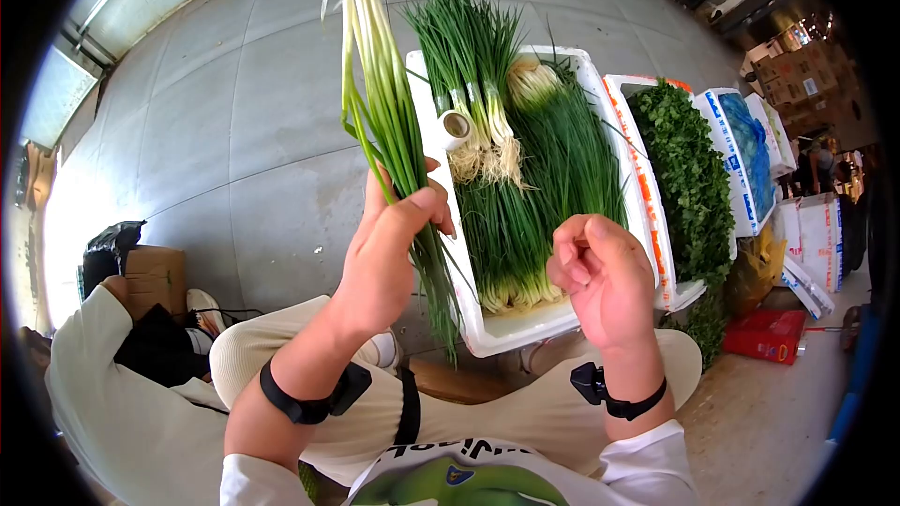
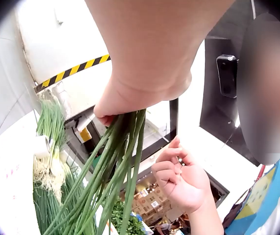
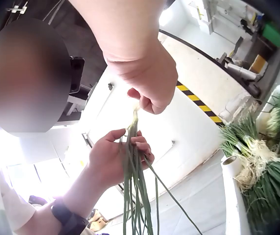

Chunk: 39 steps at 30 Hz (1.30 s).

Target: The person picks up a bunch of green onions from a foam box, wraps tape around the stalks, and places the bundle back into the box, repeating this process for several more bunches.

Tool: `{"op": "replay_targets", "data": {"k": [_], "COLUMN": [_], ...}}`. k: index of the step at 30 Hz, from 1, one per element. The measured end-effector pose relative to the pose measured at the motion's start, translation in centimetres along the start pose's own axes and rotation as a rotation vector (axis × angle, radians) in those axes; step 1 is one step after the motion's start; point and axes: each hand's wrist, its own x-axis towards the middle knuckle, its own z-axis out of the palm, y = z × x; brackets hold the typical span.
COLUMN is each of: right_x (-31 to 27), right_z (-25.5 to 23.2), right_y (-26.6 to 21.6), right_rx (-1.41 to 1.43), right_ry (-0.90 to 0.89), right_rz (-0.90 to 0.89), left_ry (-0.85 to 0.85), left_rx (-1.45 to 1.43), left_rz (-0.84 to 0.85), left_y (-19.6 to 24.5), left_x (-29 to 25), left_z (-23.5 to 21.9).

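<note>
My left hand (image 1: 380, 262) grips a bunch of spring onions (image 1: 367, 47) around its green leaves, with white stalks and stringy roots pointing away from me. The leaf ends trail below the hand toward my lap, and also show in the left wrist view as long green leaves (image 2: 115, 166). My right hand (image 1: 609, 286) is raised apart from the bunch, over the near right of a white foam box (image 1: 511, 339). Its fingers curl loosely and nothing shows between them. Inside the box, tied spring onions (image 1: 483, 126) lie on more greens, beside a tape roll (image 1: 449, 138) at the left rim.
To the right stands another foam box with leafy herbs (image 1: 684, 169), then a box with blue plastic (image 1: 750, 155). A red bag (image 1: 764, 335) lies on the floor at right. Another person's pale sleeve (image 1: 103, 375) and a cardboard box (image 1: 155, 281) are at left.
</note>
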Motion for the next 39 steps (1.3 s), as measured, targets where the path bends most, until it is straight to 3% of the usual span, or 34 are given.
{"op": "replay_targets", "data": {"k": [1,3,11,20,26,35,39], "right_x": [0.0,-0.1,-0.3,-0.3,-0.2,-0.1,0.0], "right_z": [-0.1,0.0,0.2,0.9,0.8,0.8,0.8], "right_y": [0.1,0.0,-0.3,-0.3,0.5,0.8,0.9], "right_rx": [-0.011,-0.023,-0.261,-0.307,-0.502,-0.549,-0.505], "right_ry": [-0.005,-0.003,-0.076,-0.101,-0.103,-0.084,-0.05], "right_rz": [-0.01,-0.004,-0.017,0.008,-0.094,-0.171,-0.243], "left_ry": [0.001,0.024,-0.004,-0.118,-0.098,-0.11,-0.273], "left_rx": [0.005,-0.289,-0.391,-0.437,-0.364,-0.239,-0.077], "left_rz": [-0.002,-0.12,-0.109,-0.036,-0.083,-0.074,-0.114], "left_y": [0.0,0.7,1.0,0.7,1.1,1.3,1.1], "left_x": [0.0,-0.1,0.2,0.6,0.3,0.3,-0.1], "left_z": [-0.1,-0.1,-0.7,-0.9,-0.3,-0.5,-0.4]}}
